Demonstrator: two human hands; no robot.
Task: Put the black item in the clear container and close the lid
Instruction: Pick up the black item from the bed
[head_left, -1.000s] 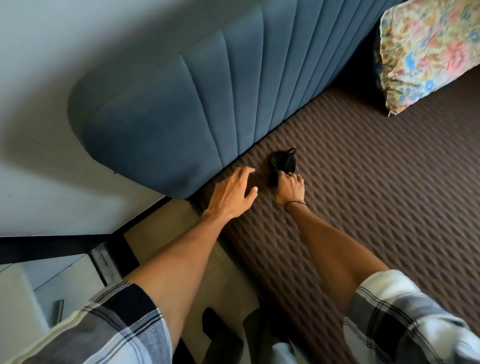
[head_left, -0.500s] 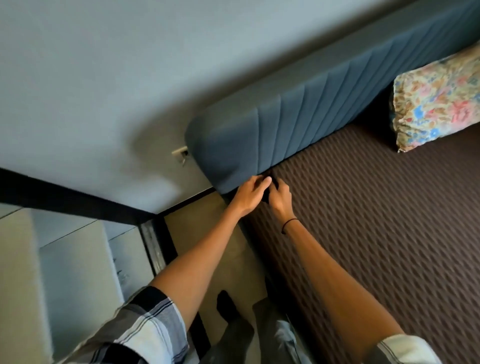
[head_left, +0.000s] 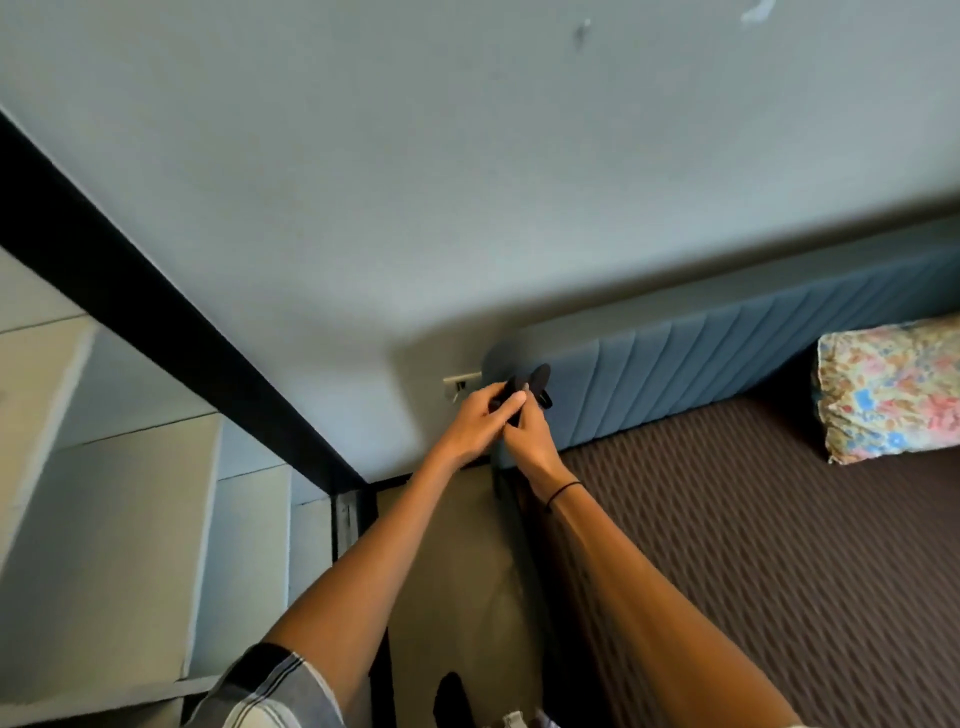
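A small black item (head_left: 531, 385) is held up in the air in front of the blue padded headboard (head_left: 727, 364). My left hand (head_left: 480, 423) and my right hand (head_left: 532, 441) both grip it, pressed close together, with its rounded upper part sticking out above the fingers. A thin black band circles my right wrist. No clear container or lid is in view.
A bed with a brown patterned cover (head_left: 779, 571) fills the right side, with a floral pillow (head_left: 888, 389) at its head. A wall socket (head_left: 460, 385) sits on the pale wall left of the headboard. A black beam (head_left: 156, 312) and pale panels lie to the left.
The black item has left the bed cover and now sits raised between both hands. My left hand joined my right on it. The view has tilted up toward the wall.
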